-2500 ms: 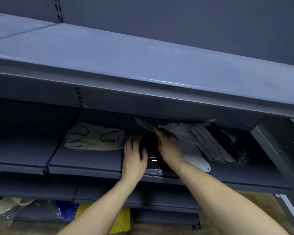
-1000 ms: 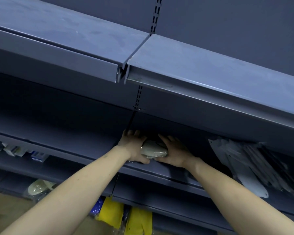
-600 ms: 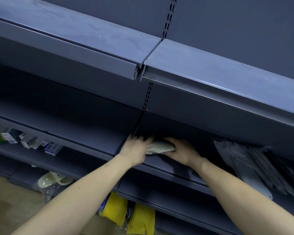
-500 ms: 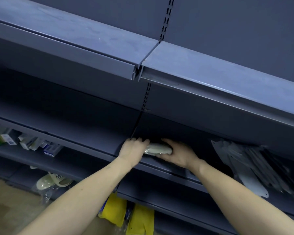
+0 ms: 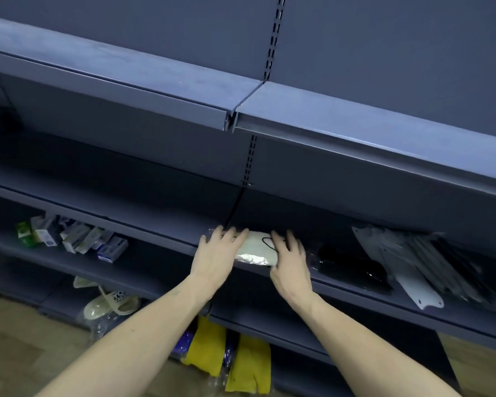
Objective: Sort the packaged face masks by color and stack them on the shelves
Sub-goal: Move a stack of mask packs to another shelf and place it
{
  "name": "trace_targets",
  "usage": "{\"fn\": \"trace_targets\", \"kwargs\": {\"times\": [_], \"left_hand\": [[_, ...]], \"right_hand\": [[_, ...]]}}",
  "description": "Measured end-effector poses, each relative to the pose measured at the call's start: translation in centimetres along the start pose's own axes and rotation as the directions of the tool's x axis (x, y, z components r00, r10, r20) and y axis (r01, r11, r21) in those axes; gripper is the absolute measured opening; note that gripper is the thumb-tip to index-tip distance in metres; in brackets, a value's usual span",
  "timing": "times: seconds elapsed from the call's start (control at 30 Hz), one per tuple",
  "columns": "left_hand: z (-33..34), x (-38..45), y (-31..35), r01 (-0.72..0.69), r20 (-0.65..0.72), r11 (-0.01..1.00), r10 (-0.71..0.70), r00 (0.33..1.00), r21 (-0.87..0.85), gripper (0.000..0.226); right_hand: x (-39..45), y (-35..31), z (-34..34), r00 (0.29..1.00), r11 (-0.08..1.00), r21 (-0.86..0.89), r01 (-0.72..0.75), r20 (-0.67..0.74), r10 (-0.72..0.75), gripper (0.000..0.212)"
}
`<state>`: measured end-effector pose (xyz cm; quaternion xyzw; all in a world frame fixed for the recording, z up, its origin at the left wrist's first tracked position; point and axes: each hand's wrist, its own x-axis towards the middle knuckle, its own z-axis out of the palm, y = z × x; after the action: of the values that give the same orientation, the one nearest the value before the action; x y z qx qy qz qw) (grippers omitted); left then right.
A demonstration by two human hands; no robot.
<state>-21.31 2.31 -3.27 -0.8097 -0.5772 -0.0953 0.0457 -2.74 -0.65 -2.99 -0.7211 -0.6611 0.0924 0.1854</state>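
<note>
**Pressing a cream mask pack flat on the middle shelf**

Looking down through the head camera, I see both of my hands at the centre of the frame, laid on a cream mask pack (image 5: pixel 257 249) that sits at the front edge of the middle shelf (image 5: pixel 355 293). My left hand (image 5: pixel 216 255) covers the pack's left end with its fingers (image 5: pixel 229 236) straight and slightly spread, palm down. My right hand (image 5: pixel 291 265) lies on the pack's right end, fingers also stretched out and apart, not curled round anything. The pack is wrapped in clear film that glints along its near edge, and a black ear loop shows on top between the two hands.

Just right of my right hand, on the same shelf, lies a black mask pack (image 5: pixel 352 263), dark and hard to make out. Further right, a fanned pile of mask packs (image 5: pixel 418 265) leans towards the right of the frame, white ones in front and darker ones behind.

At the left of the frame, a lower shelf carries small boxes (image 5: pixel 78 239) in a loose row. Below them lies a bagged pair of pale slippers (image 5: pixel 109 303). At the bottom centre, yellow packs (image 5: pixel 229 359) stand near the floor.
</note>
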Motion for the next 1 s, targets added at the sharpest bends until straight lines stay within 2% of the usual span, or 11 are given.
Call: {"fn": "trace_targets", "kwargs": {"times": [0.13,0.3,0.4,0.57,0.73,0.87,1.0], "left_hand": [[-2.1,-4.0,-0.9,0.061,-0.013,0.998,-0.061,0.998,0.007,0.083],[-3.8,-9.6,-3.2,0.054,-0.039,0.999,-0.054,0.998,-0.005,0.078],[-4.8,-13.2,-5.6,0.095,-0.051,0.995,-0.095,0.994,-0.007,0.073],[-6.6,-18.1,-10.5,0.175,-0.108,0.983,-0.169,0.98,0.056,0.075],[-7.7,-22.0,-18.0,0.261,-0.172,0.965,-0.253,0.952,0.029,0.079],[-7.6,-24.8,-25.5,0.304,-0.156,0.953,-0.302,0.94,-0.011,0.091],[-8.2,-27.3,-34.4,0.368,-0.143,0.929,-0.37,0.918,-0.04,0.085]], "right_hand": [[-3.1,-1.4,-0.1,0.992,0.989,0.085,0.122,-0.007,-0.122,0.083],[-6.4,-4.4,0.4,0.967,0.967,-0.002,0.255,0.012,-0.255,0.079],[-8.3,-7.3,0.9,0.938,0.936,-0.063,0.346,-0.012,-0.347,0.072],[-10.0,-12.7,2.5,0.923,0.919,-0.092,0.382,-0.006,-0.385,0.076],[-9.4,-19.3,5.9,0.915,0.914,0.041,0.403,0.015,-0.403,0.08],[-9.2,-27.7,9.3,0.832,0.83,0.183,0.526,0.09,-0.547,0.077],[-8.9,-36.9,13.3,0.783,0.779,0.264,0.569,0.114,-0.611,0.069]]}}
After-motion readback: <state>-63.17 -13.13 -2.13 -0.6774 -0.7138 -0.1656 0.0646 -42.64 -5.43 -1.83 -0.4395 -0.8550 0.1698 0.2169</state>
